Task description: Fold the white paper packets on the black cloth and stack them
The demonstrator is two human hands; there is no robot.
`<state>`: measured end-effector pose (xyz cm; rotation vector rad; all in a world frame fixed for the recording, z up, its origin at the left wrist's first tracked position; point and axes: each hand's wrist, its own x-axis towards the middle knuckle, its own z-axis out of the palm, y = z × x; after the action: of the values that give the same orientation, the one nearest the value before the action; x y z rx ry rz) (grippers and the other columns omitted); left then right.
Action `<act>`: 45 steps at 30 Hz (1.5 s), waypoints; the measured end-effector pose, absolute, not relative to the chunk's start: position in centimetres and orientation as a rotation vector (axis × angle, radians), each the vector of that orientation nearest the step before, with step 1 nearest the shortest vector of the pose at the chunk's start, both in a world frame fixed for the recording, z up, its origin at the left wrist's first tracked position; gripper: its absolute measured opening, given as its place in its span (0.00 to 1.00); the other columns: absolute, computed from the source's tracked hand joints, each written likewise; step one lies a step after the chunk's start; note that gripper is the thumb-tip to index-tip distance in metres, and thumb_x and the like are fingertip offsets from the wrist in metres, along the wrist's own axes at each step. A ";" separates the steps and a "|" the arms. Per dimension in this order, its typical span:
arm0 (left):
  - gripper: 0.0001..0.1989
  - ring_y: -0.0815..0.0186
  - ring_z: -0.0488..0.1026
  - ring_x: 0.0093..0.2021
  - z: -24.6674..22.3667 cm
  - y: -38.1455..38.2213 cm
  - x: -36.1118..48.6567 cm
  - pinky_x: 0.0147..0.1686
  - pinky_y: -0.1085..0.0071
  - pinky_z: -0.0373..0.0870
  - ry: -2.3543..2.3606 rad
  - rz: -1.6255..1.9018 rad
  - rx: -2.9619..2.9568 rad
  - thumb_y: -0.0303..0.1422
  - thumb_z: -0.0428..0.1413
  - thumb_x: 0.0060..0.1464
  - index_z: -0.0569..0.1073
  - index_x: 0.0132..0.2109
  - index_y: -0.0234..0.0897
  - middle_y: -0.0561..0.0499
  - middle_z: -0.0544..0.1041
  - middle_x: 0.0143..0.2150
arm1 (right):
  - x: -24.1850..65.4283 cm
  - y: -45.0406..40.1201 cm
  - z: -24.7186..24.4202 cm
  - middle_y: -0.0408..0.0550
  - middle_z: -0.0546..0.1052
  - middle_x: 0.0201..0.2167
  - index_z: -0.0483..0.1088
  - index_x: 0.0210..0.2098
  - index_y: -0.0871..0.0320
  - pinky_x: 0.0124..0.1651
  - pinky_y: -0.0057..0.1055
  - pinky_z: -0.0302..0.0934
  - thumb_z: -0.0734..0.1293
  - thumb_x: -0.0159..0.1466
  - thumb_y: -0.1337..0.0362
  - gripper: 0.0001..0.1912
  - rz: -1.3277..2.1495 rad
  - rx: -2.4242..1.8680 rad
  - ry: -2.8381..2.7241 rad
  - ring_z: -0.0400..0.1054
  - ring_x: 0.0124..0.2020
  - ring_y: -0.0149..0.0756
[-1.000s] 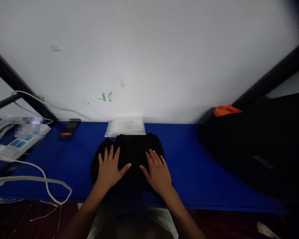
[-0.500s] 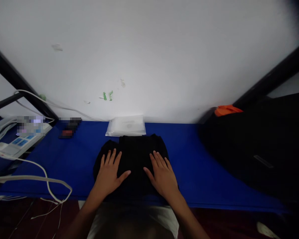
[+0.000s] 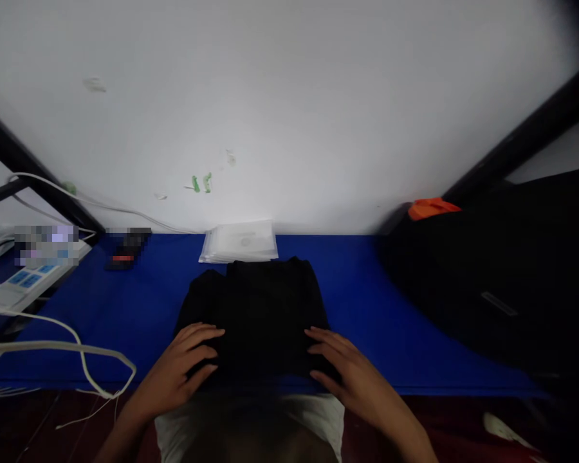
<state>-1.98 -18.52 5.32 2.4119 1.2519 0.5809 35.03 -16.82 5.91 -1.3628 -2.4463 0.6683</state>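
Observation:
A folded black garment [image 3: 255, 308] lies on the blue table surface [image 3: 139, 302], its near edge at the table's front. My left hand [image 3: 181, 370] rests at the garment's near left corner with fingers curled on the cloth. At the near right corner, my right hand [image 3: 350, 376] has its fingers spread and touching the fabric. Neither hand visibly grips anything. Behind the garment a stack of clear plastic bags [image 3: 238, 242] lies against the white wall.
A large black bag [image 3: 502, 283] with an orange tag [image 3: 431, 208] fills the right side. At left are a white power strip [image 3: 24, 283], white cables [image 3: 77, 347] and a small black-and-red object [image 3: 123, 247]. Black frame posts slant at both sides.
Both hands have slid back from the middle of the garment toward its near corners, and the fingers have turned inward. The view has shifted slightly.

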 end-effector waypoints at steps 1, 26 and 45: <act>0.06 0.58 0.65 0.61 5.6 -18.5 -2.1 0.59 0.55 0.64 1.256 0.610 2.395 0.32 0.52 0.63 0.74 0.44 0.42 0.47 0.72 0.58 | 35.2 -16.9 6.0 0.50 0.70 0.60 0.73 0.45 0.53 0.62 0.50 0.59 0.65 0.66 0.61 0.09 0.692 -1.360 -2.430 0.60 0.63 0.47; 0.06 0.54 0.72 0.47 9.0 -4.1 3.8 0.48 0.57 0.68 1.712 0.611 2.490 0.28 0.55 0.55 0.73 0.41 0.36 0.44 0.75 0.43 | 32.5 -2.0 8.1 0.55 0.74 0.39 0.70 0.50 0.59 0.47 0.42 0.64 0.58 0.67 0.69 0.15 0.022 -1.328 -2.381 0.67 0.42 0.46; 0.05 0.56 0.71 0.51 7.7 -8.3 -2.8 0.53 0.54 0.67 1.596 1.044 2.266 0.31 0.51 0.55 0.71 0.35 0.40 0.45 0.77 0.48 | 33.2 -9.3 5.4 0.53 0.74 0.49 0.69 0.38 0.53 0.53 0.48 0.64 0.61 0.68 0.58 0.08 0.351 -1.229 -1.998 0.67 0.51 0.47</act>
<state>-2.77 -8.35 7.71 2.2657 1.5958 1.0443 33.16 -9.32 5.39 -1.2293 -1.9979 0.3508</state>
